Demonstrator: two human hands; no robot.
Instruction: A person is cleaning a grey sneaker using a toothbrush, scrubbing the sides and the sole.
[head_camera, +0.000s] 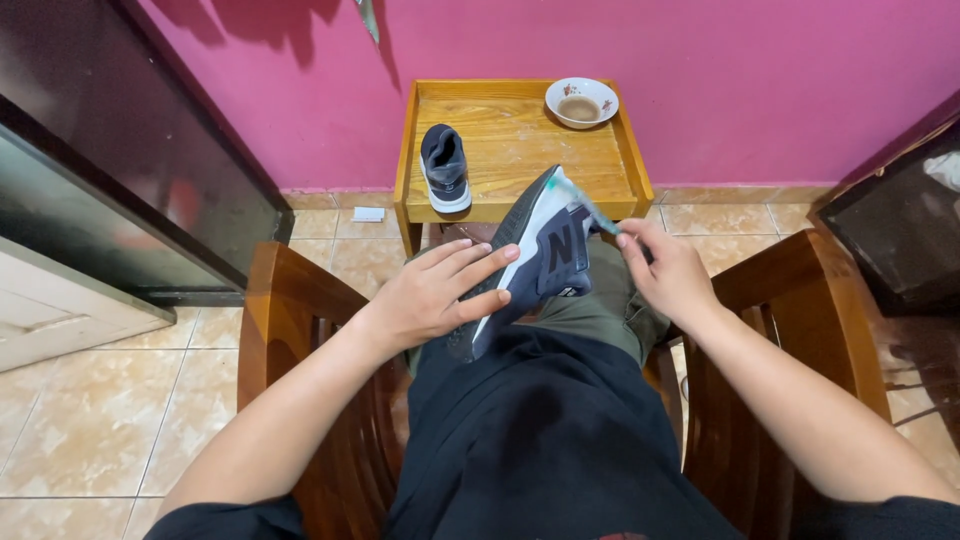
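Left hand (435, 290) fingers (470, 262) lay spread flat over the sole of a dark sneaker (530, 260), steadying it on the lap. Right hand (670, 275) fingers pinched narrow on a toothbrush (585, 205), its head touching the sneaker's white edge at 1 o'clock of the shoe. Sneaker sat tilted on its side, toe toward 12, over olive trousers (600, 310). Person sat in a wooden chair (290, 290). At 12 o'clock a small wooden counter (520, 150) carried the second sneaker (445, 168), at 11, and a saucer (581, 102) with brown liquid, at 1. Pink wall (700, 60) behind, tiled floor (90, 400) below.
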